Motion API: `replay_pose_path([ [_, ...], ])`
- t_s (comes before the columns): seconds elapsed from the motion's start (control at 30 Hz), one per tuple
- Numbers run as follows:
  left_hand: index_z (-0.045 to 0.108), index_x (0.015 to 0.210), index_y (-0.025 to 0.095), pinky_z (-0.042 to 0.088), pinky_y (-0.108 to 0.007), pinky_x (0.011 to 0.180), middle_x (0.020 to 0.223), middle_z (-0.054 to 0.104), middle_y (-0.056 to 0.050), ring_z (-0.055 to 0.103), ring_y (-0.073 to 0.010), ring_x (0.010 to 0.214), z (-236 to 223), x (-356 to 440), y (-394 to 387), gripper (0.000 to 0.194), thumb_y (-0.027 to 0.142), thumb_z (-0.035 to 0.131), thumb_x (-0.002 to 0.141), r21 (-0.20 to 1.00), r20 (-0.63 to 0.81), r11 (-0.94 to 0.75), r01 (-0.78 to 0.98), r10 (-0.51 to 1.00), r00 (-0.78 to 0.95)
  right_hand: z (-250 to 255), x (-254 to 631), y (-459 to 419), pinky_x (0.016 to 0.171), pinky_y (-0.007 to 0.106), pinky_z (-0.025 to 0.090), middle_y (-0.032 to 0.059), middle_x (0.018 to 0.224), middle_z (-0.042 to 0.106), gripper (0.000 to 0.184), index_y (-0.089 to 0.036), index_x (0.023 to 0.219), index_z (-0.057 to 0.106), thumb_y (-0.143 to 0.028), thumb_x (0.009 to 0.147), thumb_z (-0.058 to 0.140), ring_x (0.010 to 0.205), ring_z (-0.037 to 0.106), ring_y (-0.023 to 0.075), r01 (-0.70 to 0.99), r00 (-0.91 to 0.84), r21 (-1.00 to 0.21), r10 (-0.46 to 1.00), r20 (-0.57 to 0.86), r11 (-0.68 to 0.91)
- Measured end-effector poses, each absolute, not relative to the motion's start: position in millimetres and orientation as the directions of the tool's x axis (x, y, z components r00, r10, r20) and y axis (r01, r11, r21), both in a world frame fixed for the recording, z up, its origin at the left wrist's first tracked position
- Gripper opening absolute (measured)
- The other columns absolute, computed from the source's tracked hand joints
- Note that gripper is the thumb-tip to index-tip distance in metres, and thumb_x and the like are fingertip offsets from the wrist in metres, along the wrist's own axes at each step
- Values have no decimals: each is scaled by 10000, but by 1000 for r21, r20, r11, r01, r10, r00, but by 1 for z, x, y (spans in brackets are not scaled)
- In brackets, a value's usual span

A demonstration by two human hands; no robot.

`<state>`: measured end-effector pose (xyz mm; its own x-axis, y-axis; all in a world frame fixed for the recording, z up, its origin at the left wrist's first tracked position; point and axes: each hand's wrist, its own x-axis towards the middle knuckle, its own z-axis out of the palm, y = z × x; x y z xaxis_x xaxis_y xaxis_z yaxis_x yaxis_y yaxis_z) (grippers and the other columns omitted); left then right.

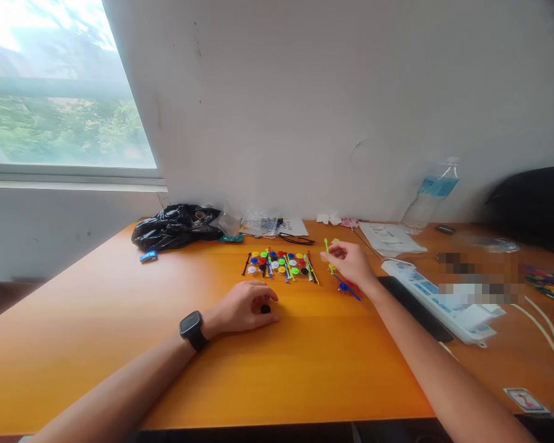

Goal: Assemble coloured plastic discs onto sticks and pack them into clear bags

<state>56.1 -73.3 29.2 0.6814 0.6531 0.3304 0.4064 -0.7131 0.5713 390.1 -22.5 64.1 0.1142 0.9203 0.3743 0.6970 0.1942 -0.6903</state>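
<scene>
Loosely curled, the left hand's [242, 307] fingers stand part-way open around one black disc [265, 309]; I cannot tell whether they grip it. The right hand's [351, 261] fingers pinch one green stick [326, 247], roughly upright. Towards the worktop's [120, 344] far edge sit rows of coloured discs [282, 270] with sticks [246, 264] among them, too crowded to count; one blue disc [343, 287] and one blue stick [353, 294] lie below the right hand. One plastic bag [175, 226] lies at the far left corner, one bottle [427, 200] stands by the far edge, and rightward the forearm partly hides one dark slab [415, 307] beside one power strip [436, 295].
</scene>
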Motion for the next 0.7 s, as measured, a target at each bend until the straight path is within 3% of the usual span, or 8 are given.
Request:
replay_pose_path([
  [0.13, 736, 1091, 200, 517, -298, 701, 895, 736, -43, 669, -178, 749, 32, 55, -75, 336, 448, 798, 873, 567, 316, -710, 418, 656, 685, 59, 391, -24, 604, 299, 436, 70, 850, 780, 236, -202, 861, 753, -436, 866, 727, 734, 699, 219, 898, 70, -438, 967, 244, 45],
  [0.3, 728, 1179, 200, 533, -295, 731, 949, 760, -48, 693, -191, 795, 40, 52, -79, 372, 197, 734, 807, 547, 304, -734, 403, 622, 721, 59, 386, -28, 569, 303, 372, 86, 824, 773, 185, -205, 762, 732, -371, 840, 758, 713, 676, 226, 949, 48, -315, 981, 186, 13],
  [0.5, 752, 1126, 208, 536, -265, 711, 926, 766, -41, 692, -165, 776, 26, 63, -78, 313, 435, 773, 912, 610, 313, -697, 376, 648, 694, 60, 390, -28, 595, 305, 364, 91, 784, 748, 167, -201, 785, 738, -351, 858, 753, 741, 680, 238, 980, 54, -197, 988, 144, -24],
  [0.7, 744, 1137, 234, 550, -319, 816, 1039, 773, -59, 712, -216, 926, 29, 68, -79, 299, 482, 704, 975, 455, 455, -779, 432, 620, 639, 64, 391, -29, 621, 310, 348, 94, 804, 739, 232, -209, 855, 736, -436, 900, 735, 789, 687, 266, 992, 81, -114, 979, 185, -61],
])
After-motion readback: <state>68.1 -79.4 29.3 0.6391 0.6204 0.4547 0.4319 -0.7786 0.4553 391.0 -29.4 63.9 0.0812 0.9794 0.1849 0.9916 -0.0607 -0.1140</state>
